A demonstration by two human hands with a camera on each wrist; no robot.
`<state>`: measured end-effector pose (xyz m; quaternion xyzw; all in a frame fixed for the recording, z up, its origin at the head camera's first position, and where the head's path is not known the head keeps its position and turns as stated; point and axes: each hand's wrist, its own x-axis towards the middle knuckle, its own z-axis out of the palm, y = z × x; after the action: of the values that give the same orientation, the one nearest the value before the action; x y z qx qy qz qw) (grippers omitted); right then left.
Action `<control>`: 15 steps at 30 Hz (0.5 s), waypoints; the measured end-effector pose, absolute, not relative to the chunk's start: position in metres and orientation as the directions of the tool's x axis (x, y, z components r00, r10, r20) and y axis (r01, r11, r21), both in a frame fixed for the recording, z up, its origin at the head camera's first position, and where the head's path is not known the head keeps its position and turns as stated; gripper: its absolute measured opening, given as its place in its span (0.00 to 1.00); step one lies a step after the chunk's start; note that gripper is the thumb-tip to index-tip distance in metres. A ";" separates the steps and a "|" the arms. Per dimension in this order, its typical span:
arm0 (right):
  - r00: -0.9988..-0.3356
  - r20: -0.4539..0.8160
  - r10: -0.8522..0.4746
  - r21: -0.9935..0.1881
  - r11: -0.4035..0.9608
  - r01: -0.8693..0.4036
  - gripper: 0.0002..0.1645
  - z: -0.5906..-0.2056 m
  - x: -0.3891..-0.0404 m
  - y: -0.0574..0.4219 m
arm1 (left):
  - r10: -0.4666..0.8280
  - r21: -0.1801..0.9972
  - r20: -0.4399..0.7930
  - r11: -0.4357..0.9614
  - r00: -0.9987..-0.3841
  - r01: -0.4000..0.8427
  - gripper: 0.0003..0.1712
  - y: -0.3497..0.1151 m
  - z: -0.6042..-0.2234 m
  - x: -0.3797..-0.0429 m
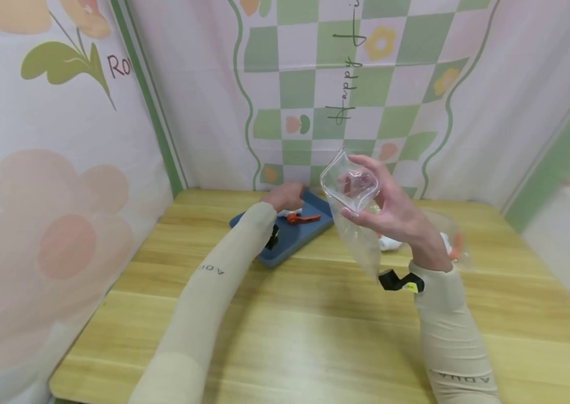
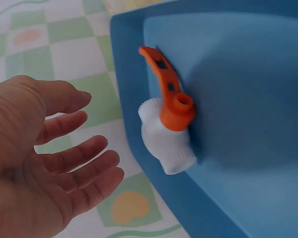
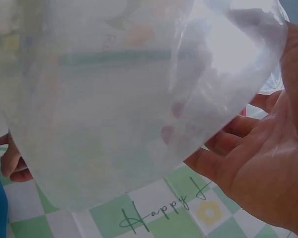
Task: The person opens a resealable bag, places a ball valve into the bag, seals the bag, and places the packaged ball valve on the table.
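Observation:
My right hand [image 1: 396, 210] holds a clear zip-lock bag [image 1: 358, 238] up by its rim, thumb and fingers spreading the mouth. The bag hangs down with nothing visible inside, and its film fills much of the right wrist view [image 3: 114, 114]. At the far side of a blue tray [image 1: 295, 242] is my left hand [image 1: 285, 195]. In the left wrist view that hand's fingers [image 2: 89, 153] are parted and loosely bent, with nothing between them. Close by, inside the tray, lies a white plastic ball valve [image 2: 164, 139] with an orange lever handle [image 2: 166, 82].
Behind my right wrist, another clear bag [image 1: 439, 219] lies on the wooden table [image 1: 315, 325] with white and orange parts in it. A white piece [image 1: 390, 243] shows beside it. A patterned curtain [image 1: 204, 112] stands along the table's back edge.

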<state>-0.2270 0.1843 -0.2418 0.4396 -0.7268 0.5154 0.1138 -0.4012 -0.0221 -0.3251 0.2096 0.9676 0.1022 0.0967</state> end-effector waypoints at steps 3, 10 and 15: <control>-0.585 0.618 -0.525 -0.650 0.077 -0.756 0.51 -0.246 -0.234 0.188 | 0.399 0.209 -0.177 0.909 -0.900 0.362 0.10 -0.023 -0.329 -0.404; -0.584 0.615 -0.531 -0.658 0.063 -0.750 0.51 -0.251 -0.242 0.192 | 0.378 0.202 -0.196 0.918 -0.905 0.340 0.26 -0.025 -0.338 -0.414; -0.589 0.613 -0.527 -0.651 0.086 -0.754 0.52 -0.252 -0.243 0.192 | 0.363 0.235 -0.195 0.919 -0.911 0.316 0.14 -0.028 -0.343 -0.420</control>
<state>-0.2430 0.1919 -0.2522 0.4398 -0.7286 0.5133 0.1107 -0.4200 -0.0284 -0.3432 0.1744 0.9725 0.0995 0.1181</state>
